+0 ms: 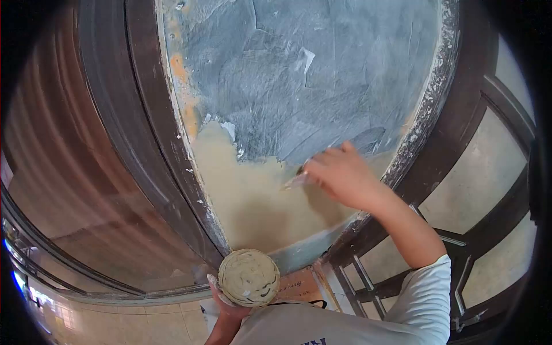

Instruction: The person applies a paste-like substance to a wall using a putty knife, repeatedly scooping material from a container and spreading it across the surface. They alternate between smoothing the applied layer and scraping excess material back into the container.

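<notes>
My right hand (pixel 344 174) is raised against a wall panel (pixel 299 75) and grips a small putty knife (pixel 295 182), whose blade lies flat on the surface. The panel is grey-blue and smeared above, cream-yellow (pixel 253 201) below, and the blade sits at the border of the two. My left hand (pixel 227 299) is low in the middle of the view and holds up a round container (pixel 249 277) full of pale putty. Most of that hand is hidden behind the container.
A dark wooden frame (pixel 146 115) borders the panel on the left, with a brown panel (pixel 75 184) beyond it. On the right, a dark frame (pixel 454 132) holds frosted panes (pixel 477 172). Tiled floor (pixel 115 322) shows far below. My white sleeve (pixel 425 305) fills the bottom.
</notes>
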Tool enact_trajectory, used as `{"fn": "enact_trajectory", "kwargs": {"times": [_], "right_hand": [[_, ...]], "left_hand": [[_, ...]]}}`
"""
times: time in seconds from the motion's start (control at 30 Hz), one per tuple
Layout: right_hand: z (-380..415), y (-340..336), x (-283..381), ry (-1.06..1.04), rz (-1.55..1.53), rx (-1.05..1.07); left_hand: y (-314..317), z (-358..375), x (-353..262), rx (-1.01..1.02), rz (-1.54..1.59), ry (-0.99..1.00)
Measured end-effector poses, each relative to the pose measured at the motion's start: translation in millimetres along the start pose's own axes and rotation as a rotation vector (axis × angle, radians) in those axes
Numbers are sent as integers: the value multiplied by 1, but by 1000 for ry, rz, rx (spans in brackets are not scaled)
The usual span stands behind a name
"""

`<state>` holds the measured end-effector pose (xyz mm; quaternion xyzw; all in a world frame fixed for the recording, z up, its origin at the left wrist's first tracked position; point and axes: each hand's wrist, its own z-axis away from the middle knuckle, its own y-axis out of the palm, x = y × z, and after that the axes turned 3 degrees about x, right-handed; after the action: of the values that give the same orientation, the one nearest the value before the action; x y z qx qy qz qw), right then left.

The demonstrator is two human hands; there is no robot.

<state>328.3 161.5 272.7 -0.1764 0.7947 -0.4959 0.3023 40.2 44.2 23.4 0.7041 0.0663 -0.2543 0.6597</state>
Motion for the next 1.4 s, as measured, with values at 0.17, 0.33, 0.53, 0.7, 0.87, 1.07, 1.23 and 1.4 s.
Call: {"fn": "enact_trajectory", "kwargs": {"times": [0.17, 0.33, 0.53, 0.7, 0.87, 1.07, 1.23, 1.4], "right_hand": [[5, -42, -8, 72, -31, -132], [11, 68, 26, -148, -21, 35], [-12, -34, 5, -52, -13, -191], [12, 44, 27, -184, -184, -43], [-22, 10, 18, -128, 143, -48], [-27, -44, 23, -142, -103, -183], [-39, -4, 16, -225, -4, 33], [-40, -76, 10, -38, -192, -219]], "left_hand": [[2, -6, 2, 27, -110, 40], [4, -4, 9, 117, -269, 139], [14, -9, 7, -88, 93, -42], [-19, -8, 18, -11, -207, 69], [0, -8, 10, -68, 37, -37], [-4, -6, 9, 39, -97, -9], [-5, -1, 5, 2, -64, -3], [-16, 0, 4, 4, 177, -28]]}}
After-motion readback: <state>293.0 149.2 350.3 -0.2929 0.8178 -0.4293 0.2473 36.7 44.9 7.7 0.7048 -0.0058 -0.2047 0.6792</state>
